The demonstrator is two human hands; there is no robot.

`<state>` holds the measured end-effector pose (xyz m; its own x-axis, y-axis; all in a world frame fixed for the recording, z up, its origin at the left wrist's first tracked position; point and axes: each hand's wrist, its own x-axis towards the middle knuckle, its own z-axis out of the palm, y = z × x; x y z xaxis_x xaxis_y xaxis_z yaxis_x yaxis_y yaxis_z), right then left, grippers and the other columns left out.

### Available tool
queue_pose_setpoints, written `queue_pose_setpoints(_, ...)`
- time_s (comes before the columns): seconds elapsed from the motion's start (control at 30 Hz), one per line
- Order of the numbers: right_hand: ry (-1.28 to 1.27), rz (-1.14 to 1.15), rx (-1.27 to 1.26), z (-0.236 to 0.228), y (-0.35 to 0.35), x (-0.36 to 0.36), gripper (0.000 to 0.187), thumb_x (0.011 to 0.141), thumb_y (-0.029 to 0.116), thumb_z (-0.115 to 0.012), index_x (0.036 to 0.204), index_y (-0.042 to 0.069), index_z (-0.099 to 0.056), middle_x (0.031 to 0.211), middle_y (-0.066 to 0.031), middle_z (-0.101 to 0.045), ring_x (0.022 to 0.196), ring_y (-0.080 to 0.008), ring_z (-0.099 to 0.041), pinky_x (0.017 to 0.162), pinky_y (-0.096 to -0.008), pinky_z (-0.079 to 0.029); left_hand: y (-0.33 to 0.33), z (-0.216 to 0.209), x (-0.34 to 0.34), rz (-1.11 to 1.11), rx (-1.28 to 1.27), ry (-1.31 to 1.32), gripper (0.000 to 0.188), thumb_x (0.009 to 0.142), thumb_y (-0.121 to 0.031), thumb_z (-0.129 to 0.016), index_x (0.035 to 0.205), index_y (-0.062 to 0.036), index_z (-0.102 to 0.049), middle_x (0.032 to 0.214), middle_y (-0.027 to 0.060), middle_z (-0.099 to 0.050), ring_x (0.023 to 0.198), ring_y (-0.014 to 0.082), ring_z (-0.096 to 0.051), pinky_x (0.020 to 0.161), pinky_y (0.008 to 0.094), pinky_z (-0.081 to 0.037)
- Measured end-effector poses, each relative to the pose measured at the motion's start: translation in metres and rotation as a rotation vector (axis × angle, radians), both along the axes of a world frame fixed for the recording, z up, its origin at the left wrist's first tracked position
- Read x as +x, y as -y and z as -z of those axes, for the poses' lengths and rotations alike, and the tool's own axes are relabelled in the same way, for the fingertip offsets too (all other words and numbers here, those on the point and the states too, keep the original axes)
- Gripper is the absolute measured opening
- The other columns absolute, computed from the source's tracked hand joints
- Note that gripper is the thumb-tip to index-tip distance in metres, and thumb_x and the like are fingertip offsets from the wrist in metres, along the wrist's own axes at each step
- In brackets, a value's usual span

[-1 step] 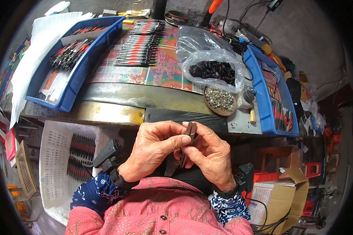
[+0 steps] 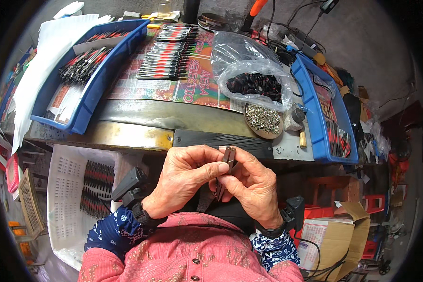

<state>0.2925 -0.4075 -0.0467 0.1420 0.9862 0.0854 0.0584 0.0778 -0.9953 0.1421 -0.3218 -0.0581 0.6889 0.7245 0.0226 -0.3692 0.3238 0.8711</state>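
Note:
A slim, dark brown piece (image 2: 229,158) with a narrow end stands nearly upright in front of my chest; its exact kind cannot be told. My left hand (image 2: 188,171) pinches it between thumb and forefinger near its upper part. From the other side, my right hand (image 2: 251,183) closes round it, thumb lower down and forefinger by the top. Fingers hide much of its middle, and its lower end shows between the hands. Both hands are held just off the near edge of the workbench (image 2: 141,115).
Slim black-and-red pieces (image 2: 167,58) lie in rows on a printed sheet. Others fill a left blue tray (image 2: 87,110), a right blue tray (image 2: 317,127) and a white basket (image 2: 63,197). A bowl of small metal parts (image 2: 263,120) stands by a plastic bag (image 2: 230,66) of black pieces.

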Motion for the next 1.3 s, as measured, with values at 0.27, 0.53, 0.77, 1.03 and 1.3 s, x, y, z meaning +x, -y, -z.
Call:
queue_pose_setpoints(0.27, 0.016, -0.023, -0.014, -0.005, -0.003, 0.005, 0.049, 0.089, -0.001, -0.063, 0.136, 0.003, -0.051, 0.087, -0.0022, -0.067, 0.065, -0.0031, -0.058, 0.054, -0.0185, -0.05, -0.001, -0.004, 0.004, -0.019, 0.045, -0.032, 0.015, 0.091, -0.01, -0.067, 0.096, 0.0046, -0.068, 0.08, 0.0061, -0.068, 0.066, 0.0077, -0.061, 0.056, 0.021, -0.05)
queue_pose_setpoints(0.53, 0.01, -0.051, 0.043, -0.024, -0.021, 0.012, 0.044, 0.092, 0.003, -0.062, 0.134, 0.002, -0.051, 0.083, -0.0019, -0.066, 0.065, -0.0037, -0.058, 0.05, -0.0173, -0.046, -0.02, -0.022, 0.011, -0.019, 0.142, -0.053, 0.018, 0.089, -0.016, -0.07, 0.097, 0.0, -0.067, 0.081, 0.0032, -0.068, 0.065, 0.0077, -0.061, 0.056, 0.0205, -0.049)
queue_pose_setpoints(0.77, 0.039, -0.044, 0.184, -0.056, -0.049, 0.017, 0.04, 0.092, 0.004, -0.062, 0.131, 0.001, -0.053, 0.08, -0.0029, -0.066, 0.058, -0.0036, -0.056, 0.048, -0.0167, -0.044, -0.048, -0.052, 0.023, -0.049, 0.274, 0.027, 0.017, 0.088, -0.015, -0.07, 0.098, -0.0022, -0.069, 0.084, 0.0018, -0.067, 0.071, 0.0076, -0.061, 0.062, 0.0215, -0.049)
queue_pose_setpoints(1.03, 0.092, -0.019, 0.28, -0.078, -0.07, 0.022, 0.035, 0.092, 0.007, -0.064, 0.126, 0.001, -0.057, 0.076, -0.0049, -0.067, 0.053, -0.0047, -0.056, 0.044, -0.0183, -0.043, -0.067, -0.077, 0.032, -0.068, 0.345, 0.083, 0.015, 0.088, -0.014, -0.071, 0.095, -0.0008, -0.07, 0.079, 0.0024, -0.067, 0.066, 0.0074, -0.059, 0.058, 0.0209, -0.047)
queue_pose_setpoints(1.3, 0.095, -0.004, 0.292, -0.081, -0.075, 0.023, 0.038, 0.092, 0.008, -0.065, 0.128, 0.002, -0.057, 0.073, -0.0035, -0.066, 0.052, -0.0052, -0.056, 0.043, -0.0186, -0.044, -0.074, -0.082, 0.033, -0.052, 0.37, 0.055, 0.016, 0.088, -0.017, -0.071, 0.097, -0.0039, -0.068, 0.08, 0.0007, -0.067, 0.068, 0.0067, -0.059, 0.06, 0.0213, -0.046)
